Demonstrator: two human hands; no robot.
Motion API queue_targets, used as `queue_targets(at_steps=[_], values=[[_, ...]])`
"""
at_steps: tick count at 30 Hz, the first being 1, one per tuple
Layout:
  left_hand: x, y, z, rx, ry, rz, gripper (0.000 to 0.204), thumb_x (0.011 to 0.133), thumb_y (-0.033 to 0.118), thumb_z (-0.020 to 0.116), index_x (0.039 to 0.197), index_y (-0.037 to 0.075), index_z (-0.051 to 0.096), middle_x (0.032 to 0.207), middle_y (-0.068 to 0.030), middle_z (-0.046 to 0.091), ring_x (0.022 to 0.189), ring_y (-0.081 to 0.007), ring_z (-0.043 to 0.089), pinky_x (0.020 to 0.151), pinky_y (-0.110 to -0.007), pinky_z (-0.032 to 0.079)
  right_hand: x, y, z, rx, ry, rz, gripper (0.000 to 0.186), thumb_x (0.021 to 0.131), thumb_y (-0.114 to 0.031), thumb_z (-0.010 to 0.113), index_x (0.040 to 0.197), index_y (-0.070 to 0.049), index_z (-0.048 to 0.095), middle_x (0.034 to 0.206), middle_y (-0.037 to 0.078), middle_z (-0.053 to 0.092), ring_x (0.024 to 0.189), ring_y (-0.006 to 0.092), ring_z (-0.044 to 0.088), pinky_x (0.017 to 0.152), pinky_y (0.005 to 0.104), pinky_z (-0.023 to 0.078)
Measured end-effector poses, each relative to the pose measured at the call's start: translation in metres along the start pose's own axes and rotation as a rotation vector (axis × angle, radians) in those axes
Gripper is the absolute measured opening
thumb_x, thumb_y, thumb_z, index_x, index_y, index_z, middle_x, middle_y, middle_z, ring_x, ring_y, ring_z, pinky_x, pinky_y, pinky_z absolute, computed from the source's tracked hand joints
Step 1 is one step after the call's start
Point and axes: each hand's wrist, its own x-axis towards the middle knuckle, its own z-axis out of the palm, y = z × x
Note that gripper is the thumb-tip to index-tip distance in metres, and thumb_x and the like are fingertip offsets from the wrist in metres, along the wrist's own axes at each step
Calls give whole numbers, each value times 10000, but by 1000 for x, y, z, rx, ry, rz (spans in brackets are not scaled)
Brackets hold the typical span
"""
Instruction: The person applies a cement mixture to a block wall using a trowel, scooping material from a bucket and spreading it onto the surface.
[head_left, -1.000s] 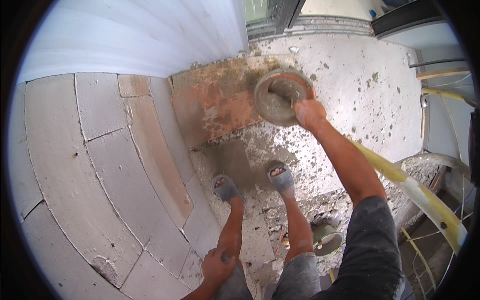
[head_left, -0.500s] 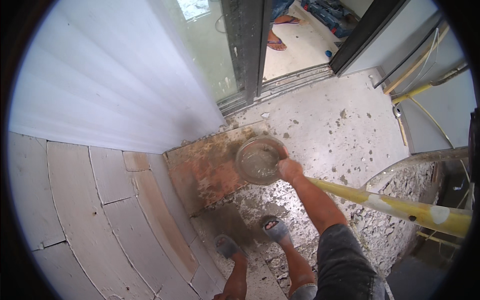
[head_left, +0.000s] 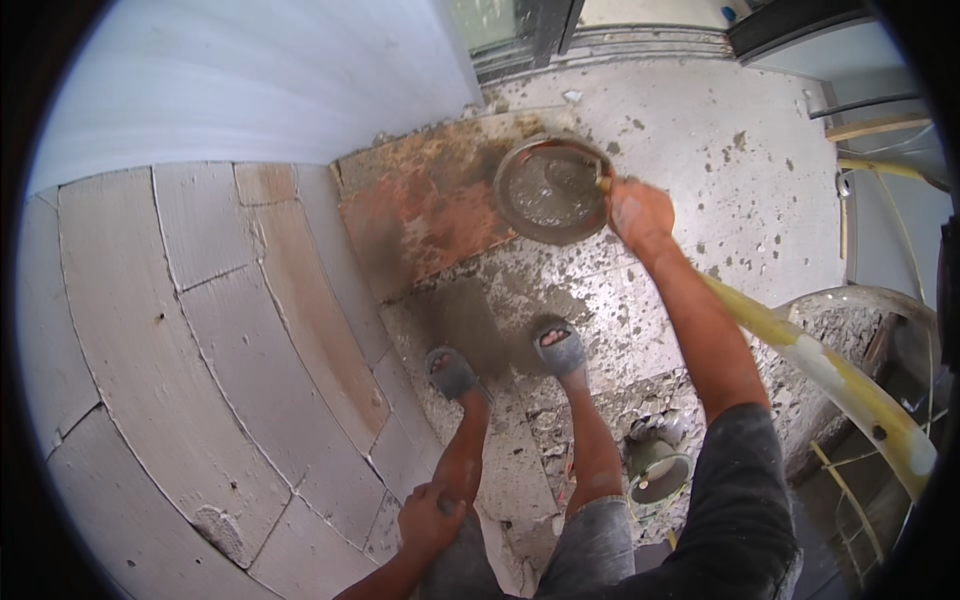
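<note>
A round basin [head_left: 549, 231] of wet grey mortar [head_left: 540, 200] rests where a stained reddish board [head_left: 425, 205] meets the pale floor. My right hand [head_left: 640, 212] is closed around the handle of a trowel [head_left: 572, 180] at the basin's right rim. The trowel's metal part reaches into the mortar, which partly hides it. Below, my left hand [head_left: 430, 518] rests over my left knee, its fingers lightly bent and holding no visible tool. My sandalled feet stand on the mortar-smeared floor just nearer than the board.
A pale block wall [head_left: 235, 340] rises on the left. A yellow pipe [head_left: 830, 370] slants across the right, above broken rubble [head_left: 840, 335]. A bucket [head_left: 660, 475] stands beside my right leg. Sliding-door tracks [head_left: 650, 42] cross the far end, and mortar spatters dot the floor.
My view has tilted nearer, bringing my left hand, both legs and the bucket into sight. The right hand, at the basin's rim before, now grips the trowel handle. The other person's feet have left view.
</note>
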Motion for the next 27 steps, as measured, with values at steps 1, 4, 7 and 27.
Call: queue_targets(at_steps=[1, 4, 7, 27], values=[[1, -2, 3, -20, -4, 11, 561, 767, 433, 763, 1197, 79, 691, 1202, -189, 669, 1096, -378, 653, 930, -465, 531, 13, 3, 8, -73, 41, -40, 279, 928, -215, 537, 1047, -76, 747, 1011, 154, 748, 928, 351, 728, 802, 452, 592], [-1, -8, 12, -59, -2, 11, 572, 766, 423, 768, 1219, 84, 686, 1231, -201, 662, 1114, -375, 651, 940, -461, 531, 44, 6, 30, -120, -179, -58, 272, 907, -203, 547, 1013, -70, 759, 1032, 136, 755, 955, 335, 732, 803, 445, 595], [-9, -17, 24, -82, 20, -18, 566, 765, 419, 772, 1216, 87, 688, 1245, -201, 658, 1116, -373, 651, 940, -461, 531, 47, -3, 45, -44, -245, -152, 263, 910, -207, 558, 984, -62, 766, 1057, 134, 753, 978, 327, 731, 832, 441, 593], [0, -7, 7, -55, -22, -42, 567, 755, 420, 782, 1214, 99, 692, 1236, -167, 661, 1116, -355, 650, 954, -447, 527, -4, 2, 31, 0, 76, -24, 264, 956, -344, 583, 1029, -149, 745, 933, 157, 734, 869, 338, 715, 810, 452, 578]])
